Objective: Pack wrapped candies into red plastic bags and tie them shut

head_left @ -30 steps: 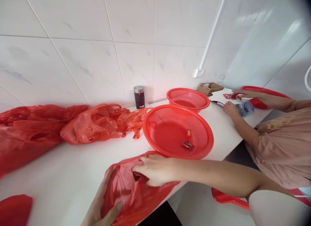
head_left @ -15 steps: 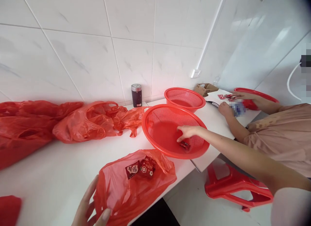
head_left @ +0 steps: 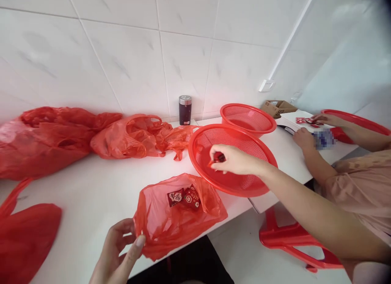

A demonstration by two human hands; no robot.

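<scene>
My left hand (head_left: 120,249) pinches the near left edge of a thin red plastic bag (head_left: 159,231), which lies with its mouth spread. Inside the bag are dark red printed packets (head_left: 175,197) with white lettering and flower patterns. My right hand (head_left: 233,160) is closed around a small dark red packet (head_left: 220,157), partly hidden by the fingers. It hovers over a large red plastic colander (head_left: 195,145), whose bottom is partly covered by the hand and arm.
Another red colander (head_left: 247,109) stands behind, near a dark tumbler (head_left: 185,110) and a cardboard box (head_left: 279,109). Bulging red bags (head_left: 61,141) line the wall. At right, a co-worker's hands (head_left: 305,139) handle red packets beside a further basket. A red stool (head_left: 293,239) stands below.
My right hand has lifted from the colander's bottom with the small packet and moved left. My left hand still grips the bag. The view has turned slightly left.
</scene>
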